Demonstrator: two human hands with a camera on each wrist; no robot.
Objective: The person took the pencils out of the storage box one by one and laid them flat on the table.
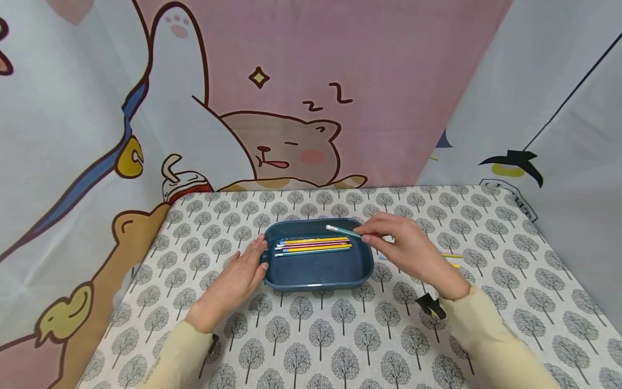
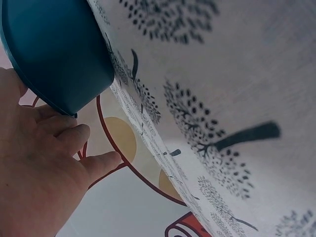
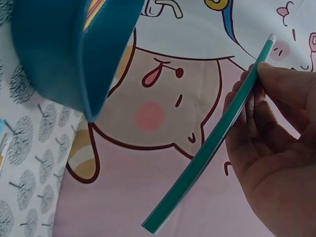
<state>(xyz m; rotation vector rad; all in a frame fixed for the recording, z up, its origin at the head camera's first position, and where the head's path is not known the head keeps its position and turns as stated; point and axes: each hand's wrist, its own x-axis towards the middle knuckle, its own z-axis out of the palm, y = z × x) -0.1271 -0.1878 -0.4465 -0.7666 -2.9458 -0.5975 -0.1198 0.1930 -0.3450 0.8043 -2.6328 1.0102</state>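
One green pencil point(image 1: 344, 232) is pinched between the thumb and fingers of the right hand point(image 1: 412, 244), raised by the far right part of the blue tray point(image 1: 316, 273). The left hand point(image 1: 238, 278) rests at the tray's left rim, fingers loosely extended.

Only the head view shows the full row of pencils point(image 1: 316, 247) in the tray, yellow, dark red and green, and the yellow pencils point(image 1: 452, 255) on the surface point(image 1: 335, 332), partly hidden by the right hand. The left wrist view adds the tray's outer wall and the little finger standing apart; the right wrist view shows the held pencil's long body, mostly covered in the head view.

The tray looks smooth, with rounded corners and a thin rim. The pencils are slim, the held one whitish at one end. Tree-printed cloth covers the surface; behind stands a cartoon backdrop point(image 1: 389, 81).
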